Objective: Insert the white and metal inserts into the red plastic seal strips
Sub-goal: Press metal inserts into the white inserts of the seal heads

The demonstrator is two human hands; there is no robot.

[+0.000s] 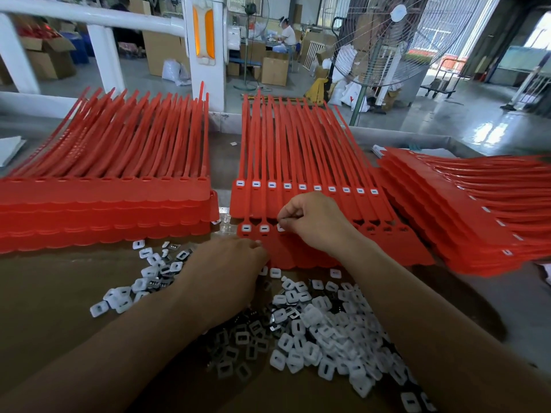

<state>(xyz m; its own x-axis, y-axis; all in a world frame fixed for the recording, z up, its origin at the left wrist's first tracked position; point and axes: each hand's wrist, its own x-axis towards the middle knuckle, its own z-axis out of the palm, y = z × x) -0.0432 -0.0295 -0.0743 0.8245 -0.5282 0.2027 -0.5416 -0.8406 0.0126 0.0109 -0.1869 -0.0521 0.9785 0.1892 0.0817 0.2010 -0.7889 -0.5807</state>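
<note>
- left stack of red seal strips [104,201]: the sockets appear unfilled. the plastic is judged thin, light and flexible, since the tails bow upward.
- loose inserts [313,332]: white and metal pieces lie scattered on the table [59,293], near both forearms. they are judged small, light and rigid, and the metal ones are probably slick. take each one by its outer edges between thumb and forefinger.
- left hand [226,263]: its back faces the camera, with the fingertips at the near edge of the front strip sheet [313,251]. whether it holds anything cannot be told.
- front strip sheet: the two leftmost sockets are filled and the sockets further right are empty.
- right hand [310,216]: the fingers are curled, with thumb and forefinger closed in a pinch on a white insert [281,227]. the insert sits at the third socket, directly under the fingertips and touching the sheet.
- rear strip sheet [301,186]: every socket in the row carries an insert.
- right stack [477,222]: the visible sockets show white inserts.
</note>
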